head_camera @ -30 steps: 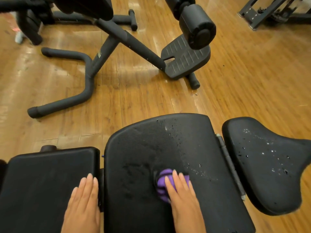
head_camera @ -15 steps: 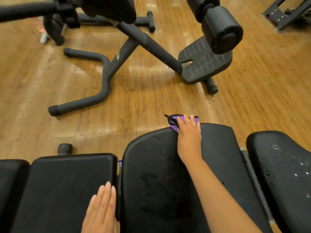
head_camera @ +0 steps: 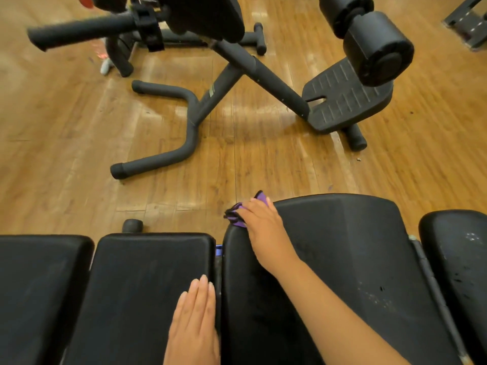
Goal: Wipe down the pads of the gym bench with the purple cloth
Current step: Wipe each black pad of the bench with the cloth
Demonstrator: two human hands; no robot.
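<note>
Under the right hand [head_camera: 259, 227], the purple cloth [head_camera: 238, 216] sits bunched at the far left corner of the middle pad [head_camera: 342, 259], fingers pressed down on it. Unwiped droplets lie to that hand's right, on the end pad [head_camera: 458, 254]. The left hand [head_camera: 195, 322] rests flat, fingers together, on the neighbouring pad [head_camera: 147, 272], holding nothing.

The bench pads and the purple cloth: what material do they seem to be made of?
Bench pads: probably vinyl or faux leather over foam; black, smooth, slightly glossy, with rounded edges. Purple cloth: soft fabric, perhaps microfibre; it bunches under the right hand and has dark trim.
</note>
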